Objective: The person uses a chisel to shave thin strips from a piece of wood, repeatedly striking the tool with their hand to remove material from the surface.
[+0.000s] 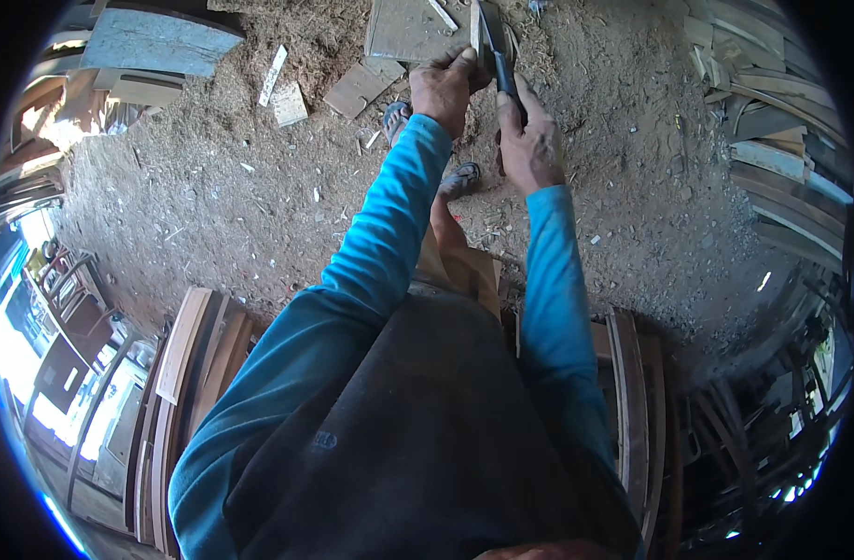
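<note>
Wood strip point(475, 26), cropped above, is pinched by the left hand point(443, 96); the right hand point(531, 142) clasps a bladed tool point(501, 67).

Wood strip point(475, 30) in left hand point(441, 93); bladed tool point(505, 78) in right hand point(531, 140), just right of strip; board point(403, 33) on ground point(641, 205) ahead, smaller board piece point(354, 91) by its near left corner; offcuts point(290, 105) farther left; board pile point(161, 42) far left, another pile point(781, 177) far right; planks point(192, 350) left of torso point(417, 420), more planks point(629, 392) right
</note>
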`<state>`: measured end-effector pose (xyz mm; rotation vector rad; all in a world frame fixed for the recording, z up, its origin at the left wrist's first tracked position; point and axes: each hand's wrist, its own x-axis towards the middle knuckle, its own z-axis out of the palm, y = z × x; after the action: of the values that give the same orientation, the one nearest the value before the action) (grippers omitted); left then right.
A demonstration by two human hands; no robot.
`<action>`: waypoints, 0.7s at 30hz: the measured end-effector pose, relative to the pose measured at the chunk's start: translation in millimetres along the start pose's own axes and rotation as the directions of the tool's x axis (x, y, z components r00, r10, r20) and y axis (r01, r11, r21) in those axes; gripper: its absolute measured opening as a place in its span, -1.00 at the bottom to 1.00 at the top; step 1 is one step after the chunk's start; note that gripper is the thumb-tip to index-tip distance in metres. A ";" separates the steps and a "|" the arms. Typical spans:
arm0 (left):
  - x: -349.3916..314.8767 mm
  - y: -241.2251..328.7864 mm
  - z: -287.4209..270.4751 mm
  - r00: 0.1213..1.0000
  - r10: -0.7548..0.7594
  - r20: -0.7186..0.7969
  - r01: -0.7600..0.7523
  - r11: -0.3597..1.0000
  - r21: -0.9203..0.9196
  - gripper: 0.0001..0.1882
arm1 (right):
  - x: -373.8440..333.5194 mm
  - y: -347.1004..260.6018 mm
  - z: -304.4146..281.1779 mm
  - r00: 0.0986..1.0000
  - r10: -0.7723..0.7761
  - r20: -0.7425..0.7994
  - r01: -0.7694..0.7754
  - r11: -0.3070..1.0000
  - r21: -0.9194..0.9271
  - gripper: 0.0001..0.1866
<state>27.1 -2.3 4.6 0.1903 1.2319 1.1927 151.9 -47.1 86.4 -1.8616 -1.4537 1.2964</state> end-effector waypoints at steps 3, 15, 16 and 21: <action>1.4 -2.2 -4.8 0.998 -0.031 0.046 0.028 0.998 0.064 -0.69 | -0.6 9.3 5.3 0.994 -0.055 -0.098 0.043 0.993 -0.114 -0.46; 4.4 -2.1 -15.5 0.996 -0.084 0.039 0.084 0.996 -0.003 -0.68 | -28.9 -3.9 13.6 0.999 -0.047 -0.015 0.046 0.997 -0.062 -0.48; 2.8 -3.9 -17.3 0.997 -0.075 0.024 0.076 0.997 -0.010 -0.69 | -22.9 -4.3 16.5 0.996 -0.074 -0.047 0.071 0.996 -0.048 -0.47; 0.8 6.2 -10.8 0.992 -0.114 0.057 0.118 0.991 -0.058 -0.75 | 20.6 -9.2 17.7 0.993 -0.045 -0.105 0.031 0.991 -0.134 -0.45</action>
<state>14.8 -4.0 4.0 0.1029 1.1432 1.1160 132.1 -28.5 77.3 -1.9452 -1.5430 1.0878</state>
